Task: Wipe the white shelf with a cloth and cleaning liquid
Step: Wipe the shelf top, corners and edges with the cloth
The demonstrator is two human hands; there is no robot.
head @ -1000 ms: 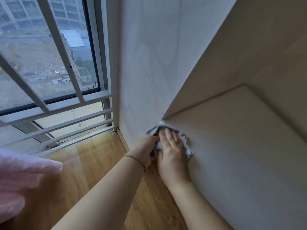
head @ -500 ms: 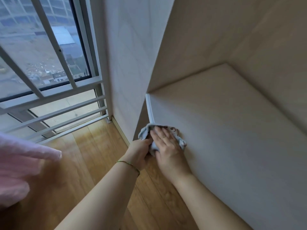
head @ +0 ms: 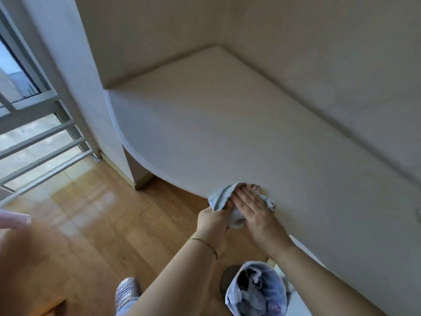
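Note:
The white shelf (head: 227, 124) is a broad surface with a rounded front-left corner, set into a beige alcove. A light blue-grey cloth (head: 222, 197) lies over its front edge. My right hand (head: 252, 208) presses flat on the cloth with straight fingers. My left hand (head: 213, 221) grips the part of the cloth that hangs below the edge. No cleaning liquid bottle is in view.
A wooden floor (head: 91, 213) runs left of the shelf to a barred window (head: 34, 133). Below my arms stands a bin lined with a bluish bag (head: 257, 290). A silvery shoe (head: 126, 290) shows at the bottom, pink fabric (head: 11, 221) at the left.
Both hands have slid the cloth along the shelf's front edge, away from the left corner by the wall toward the right. The view has tipped down, showing the bin and shoe.

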